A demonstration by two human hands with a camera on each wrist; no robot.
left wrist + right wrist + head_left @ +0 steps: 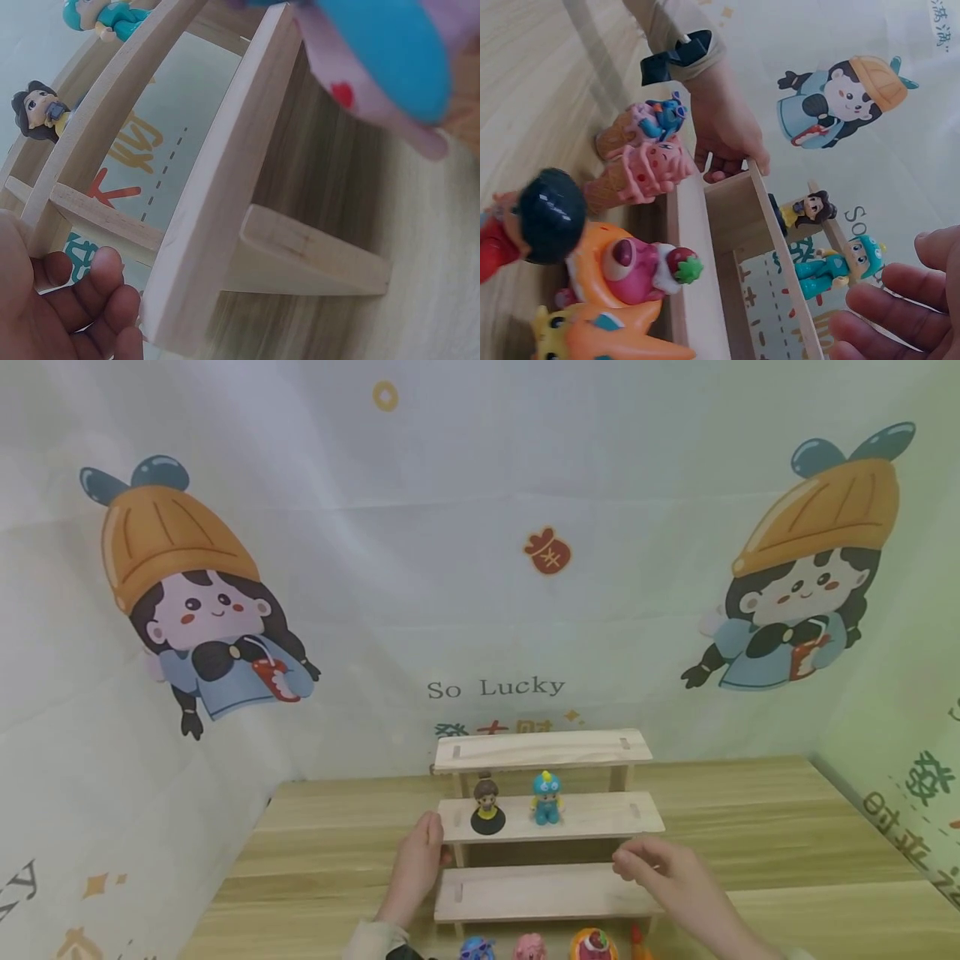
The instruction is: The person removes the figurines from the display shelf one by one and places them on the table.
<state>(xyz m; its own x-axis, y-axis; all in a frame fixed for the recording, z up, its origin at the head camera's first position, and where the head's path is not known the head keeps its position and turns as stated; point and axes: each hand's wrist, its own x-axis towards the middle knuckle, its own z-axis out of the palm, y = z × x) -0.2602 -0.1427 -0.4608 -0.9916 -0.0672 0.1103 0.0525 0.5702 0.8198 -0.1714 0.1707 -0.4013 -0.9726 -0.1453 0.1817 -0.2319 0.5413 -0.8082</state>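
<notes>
A three-step wooden display stand [543,892] stands on the table. My left hand [415,862] holds the left end of its middle shelf, thumb by the top and the other fingers curled below. Loosely bent, my right hand [671,875] hovers by the right end of the lower shelf; in the right wrist view its fingers [900,315] look apart from the wood, holding nothing. On the middle shelf are a brown-haired figurine [487,806] on a black base and a teal-suited figurine [547,802].
Several toys line the front of the stand: a blue figure on a cone [656,120], a pink one [652,169], an orange ring with a pink bear [634,266], an orange pointed toy [615,337] and a dark-haired figure [551,217]. A printed cloth [480,568] hangs behind.
</notes>
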